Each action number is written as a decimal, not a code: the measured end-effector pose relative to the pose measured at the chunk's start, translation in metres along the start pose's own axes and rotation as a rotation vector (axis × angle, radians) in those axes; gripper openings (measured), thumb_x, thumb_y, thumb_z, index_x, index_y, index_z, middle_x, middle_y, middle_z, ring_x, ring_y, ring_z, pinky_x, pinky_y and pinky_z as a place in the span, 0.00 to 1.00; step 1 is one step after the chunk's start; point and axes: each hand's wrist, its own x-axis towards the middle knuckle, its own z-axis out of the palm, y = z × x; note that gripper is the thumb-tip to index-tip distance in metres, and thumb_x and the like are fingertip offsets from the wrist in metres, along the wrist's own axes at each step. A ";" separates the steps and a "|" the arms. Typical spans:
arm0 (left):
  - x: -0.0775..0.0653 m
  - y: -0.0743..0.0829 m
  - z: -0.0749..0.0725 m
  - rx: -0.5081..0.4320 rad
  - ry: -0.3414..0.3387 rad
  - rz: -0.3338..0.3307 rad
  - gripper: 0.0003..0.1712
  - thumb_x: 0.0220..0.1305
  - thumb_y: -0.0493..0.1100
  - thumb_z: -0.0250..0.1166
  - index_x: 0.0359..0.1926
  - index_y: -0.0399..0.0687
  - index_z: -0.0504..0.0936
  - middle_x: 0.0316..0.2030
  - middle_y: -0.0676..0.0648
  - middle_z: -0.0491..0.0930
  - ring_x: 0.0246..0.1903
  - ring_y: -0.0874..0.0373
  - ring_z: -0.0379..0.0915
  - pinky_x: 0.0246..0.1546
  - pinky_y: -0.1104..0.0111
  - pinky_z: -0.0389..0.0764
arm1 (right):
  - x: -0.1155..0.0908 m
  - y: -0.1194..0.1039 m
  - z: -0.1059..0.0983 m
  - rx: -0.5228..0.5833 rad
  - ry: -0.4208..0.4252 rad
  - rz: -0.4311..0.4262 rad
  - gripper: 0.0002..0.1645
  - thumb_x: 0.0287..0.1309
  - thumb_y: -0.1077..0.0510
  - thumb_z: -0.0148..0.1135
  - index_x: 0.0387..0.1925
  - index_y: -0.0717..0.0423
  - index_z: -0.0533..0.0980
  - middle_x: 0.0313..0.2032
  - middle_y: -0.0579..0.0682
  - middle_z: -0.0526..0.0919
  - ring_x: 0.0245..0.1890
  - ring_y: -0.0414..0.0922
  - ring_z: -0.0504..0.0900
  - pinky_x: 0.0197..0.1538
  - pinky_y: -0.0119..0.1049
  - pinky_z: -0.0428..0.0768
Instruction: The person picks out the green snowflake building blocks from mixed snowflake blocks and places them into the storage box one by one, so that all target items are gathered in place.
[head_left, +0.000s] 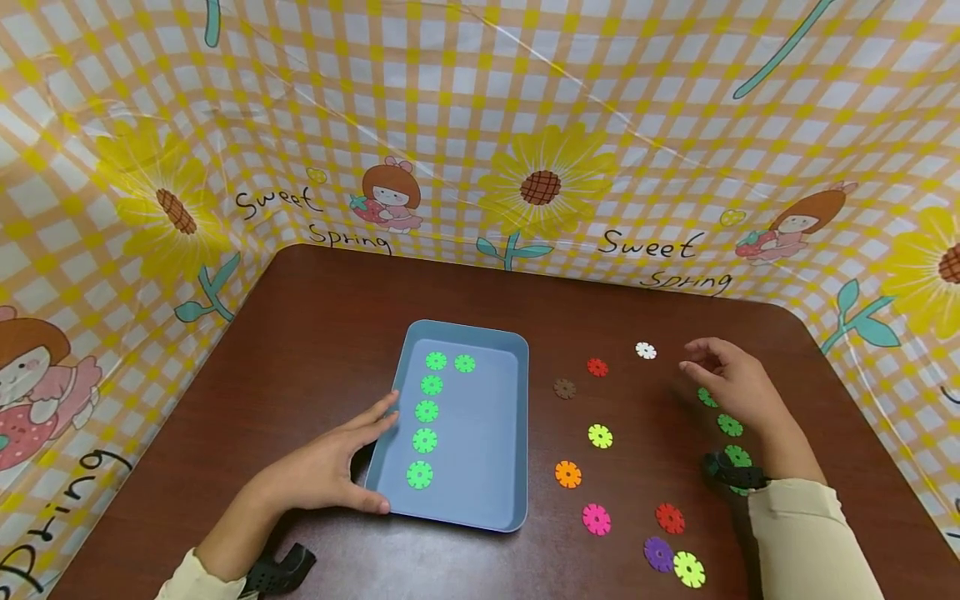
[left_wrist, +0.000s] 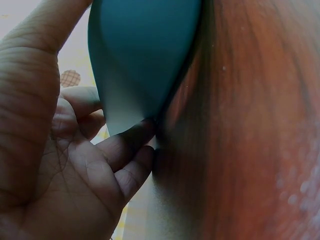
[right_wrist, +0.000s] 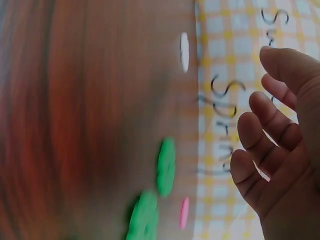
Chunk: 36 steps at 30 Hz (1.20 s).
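My left hand [head_left: 326, 471] rests against the left side of a blue-grey tray [head_left: 521, 433]. Its fingertips touch the rim and outer wall, while the thumb lies at the near left corner. Inside the tray are several green notched plastic discs [head_left: 427, 411], most in a column and one beside the top. Over the table's right side, my right hand [head_left: 738, 387] hovers with loosely bent fingers and nothing in them. Beneath it runs a line of green discs [head_left: 730, 425], partly hidden by hand and wrist. A white disc [head_left: 646, 350] lies left of the right fingertips.
Between tray and right arm, scattered discs lie on the brown table [head_left: 322, 333]: brown [head_left: 565, 388], orange [head_left: 567, 474], pink [head_left: 597, 519], purple [head_left: 659, 553], plus red and yellow ones. A checked sunflower cloth [head_left: 450, 100] hangs around the table's back and sides.
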 end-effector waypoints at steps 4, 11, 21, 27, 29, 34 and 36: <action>0.000 0.001 0.000 0.002 0.002 0.001 0.66 0.48 0.66 0.76 0.76 0.38 0.54 0.79 0.54 0.39 0.75 0.53 0.42 0.65 0.47 0.60 | -0.008 0.013 -0.004 -0.021 -0.042 0.042 0.23 0.69 0.50 0.60 0.54 0.64 0.74 0.46 0.61 0.80 0.42 0.55 0.77 0.35 0.41 0.75; -0.001 0.001 -0.001 0.005 -0.005 -0.009 0.66 0.48 0.67 0.75 0.77 0.39 0.53 0.79 0.54 0.38 0.75 0.54 0.41 0.65 0.46 0.61 | -0.018 0.032 -0.003 -0.041 -0.095 0.100 0.26 0.68 0.49 0.62 0.54 0.67 0.73 0.45 0.63 0.79 0.41 0.57 0.77 0.37 0.44 0.76; -0.001 0.001 -0.001 0.006 0.000 -0.003 0.66 0.47 0.68 0.75 0.77 0.39 0.54 0.79 0.54 0.38 0.75 0.54 0.41 0.66 0.46 0.60 | -0.026 0.046 -0.004 -0.021 -0.205 0.131 0.29 0.67 0.49 0.63 0.56 0.70 0.71 0.47 0.66 0.78 0.42 0.57 0.77 0.36 0.41 0.76; 0.000 0.001 -0.001 0.010 0.004 0.000 0.66 0.47 0.67 0.75 0.76 0.38 0.54 0.79 0.54 0.38 0.75 0.53 0.40 0.66 0.46 0.59 | -0.025 0.048 -0.004 -0.006 -0.225 0.127 0.27 0.66 0.53 0.64 0.53 0.73 0.72 0.44 0.64 0.79 0.39 0.52 0.75 0.34 0.36 0.75; 0.000 0.001 -0.001 0.011 0.004 0.001 0.66 0.47 0.67 0.76 0.76 0.38 0.54 0.79 0.53 0.38 0.75 0.53 0.40 0.66 0.46 0.59 | -0.025 0.047 -0.003 -0.007 -0.226 0.128 0.24 0.66 0.55 0.64 0.51 0.73 0.72 0.42 0.63 0.79 0.37 0.51 0.75 0.33 0.36 0.74; -0.001 0.002 -0.001 0.010 0.003 0.000 0.66 0.48 0.65 0.76 0.76 0.39 0.54 0.79 0.53 0.38 0.75 0.53 0.41 0.66 0.46 0.59 | -0.025 0.043 -0.002 0.003 -0.230 0.132 0.20 0.67 0.57 0.63 0.48 0.72 0.72 0.40 0.61 0.78 0.36 0.49 0.74 0.33 0.36 0.73; -0.001 0.001 -0.001 0.007 0.001 -0.001 0.65 0.48 0.64 0.77 0.77 0.39 0.54 0.79 0.53 0.38 0.75 0.54 0.41 0.66 0.46 0.60 | -0.024 0.042 -0.001 0.012 -0.228 0.134 0.19 0.67 0.58 0.63 0.47 0.71 0.71 0.39 0.60 0.78 0.35 0.47 0.73 0.32 0.36 0.73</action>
